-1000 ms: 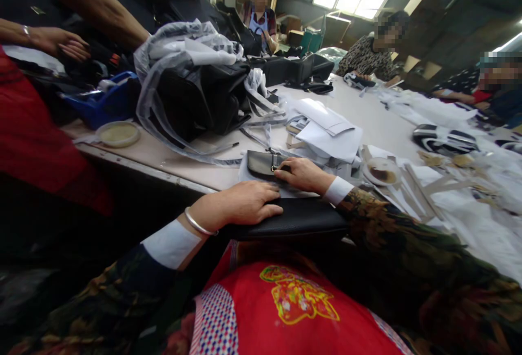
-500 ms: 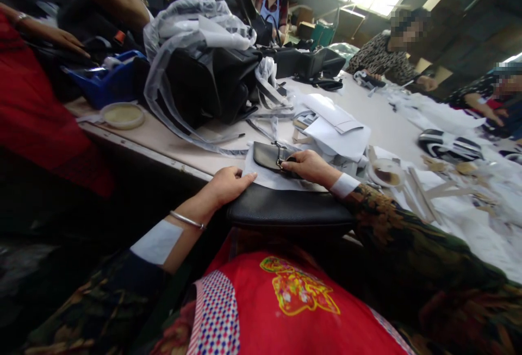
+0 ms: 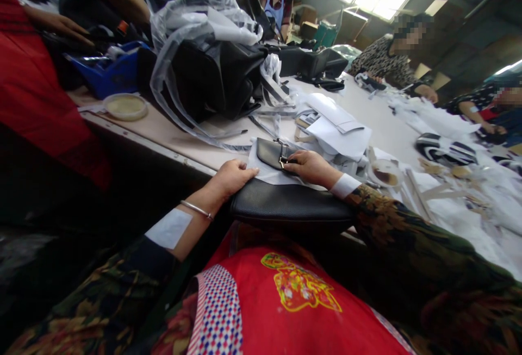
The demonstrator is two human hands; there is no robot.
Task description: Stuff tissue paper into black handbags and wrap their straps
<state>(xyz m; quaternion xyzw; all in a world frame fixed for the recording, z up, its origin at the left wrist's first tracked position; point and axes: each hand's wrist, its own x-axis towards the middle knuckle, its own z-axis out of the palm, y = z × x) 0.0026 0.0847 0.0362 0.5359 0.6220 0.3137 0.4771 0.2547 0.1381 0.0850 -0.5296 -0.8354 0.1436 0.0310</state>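
Observation:
A black leather bag [image 3: 291, 203] lies at the table's near edge, close to my red apron. White tissue paper [image 3: 265, 174] rests over its far part. On that paper is a small black leather flap [image 3: 268, 152] with a metal buckle [image 3: 282, 160] and a short strap. My left hand [image 3: 233, 177] is closed round the bag's left edge, its thumb on the paper and its other fingers hidden below. My right hand [image 3: 313, 169] pinches the strap beside the buckle between thumb and fingers.
Left of centre, black bags [image 3: 222, 75] with plastic-wrapped handles [image 3: 173, 23] stand piled. A blue basket [image 3: 110, 75] and a round dish [image 3: 125, 106] sit left. White papers [image 3: 340, 132], a glue dish [image 3: 385, 171] and scraps lie right. Other people work around the table.
The view has shifted slightly. Both hands keep nearly the same places on the bag and strap, and the buckle looks slightly turned.

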